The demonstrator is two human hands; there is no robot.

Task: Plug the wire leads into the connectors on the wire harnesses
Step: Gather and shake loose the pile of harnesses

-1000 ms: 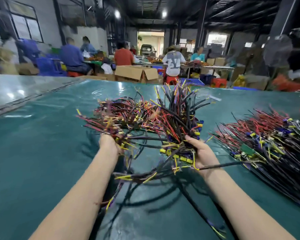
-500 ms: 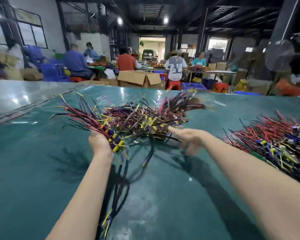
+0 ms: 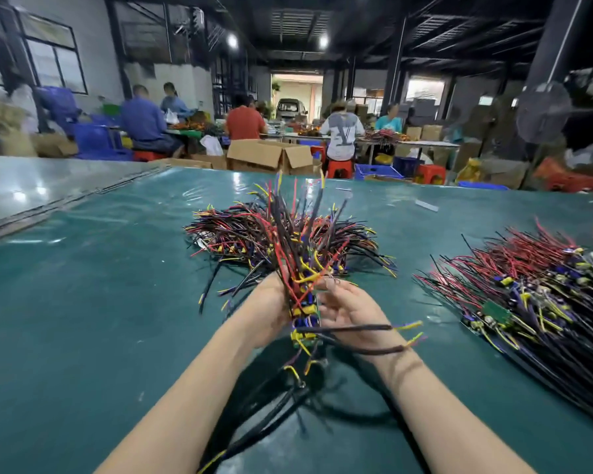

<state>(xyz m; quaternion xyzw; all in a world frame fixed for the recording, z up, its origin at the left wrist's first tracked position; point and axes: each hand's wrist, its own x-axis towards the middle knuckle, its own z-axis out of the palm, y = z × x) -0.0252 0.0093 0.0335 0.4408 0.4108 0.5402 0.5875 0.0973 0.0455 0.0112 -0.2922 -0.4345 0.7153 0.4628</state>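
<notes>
Harnesses (image 3: pixel 298 254) stand bunched upright between my hands above the tabletop (image 3: pixel 83 319), my left hand (image 3: pixel 267 311) gripping their base, my right hand (image 3: pixel 351 311) loose-fingered against the connectors (image 3: pixel 302 336), nearest the black lead (image 3: pixel 356 327) across its wrist.

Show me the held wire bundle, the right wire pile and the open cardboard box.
held wire bundle (image 3: pixel 300 265), head view, middle wires
right wire pile (image 3: pixel 528 258), head view, red leads
open cardboard box (image 3: pixel 254 159), head view, front wall

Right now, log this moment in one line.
left hand grips harness bundle upright | right hand touches bundle, grip unclear | far pile and right pile on table
</notes>
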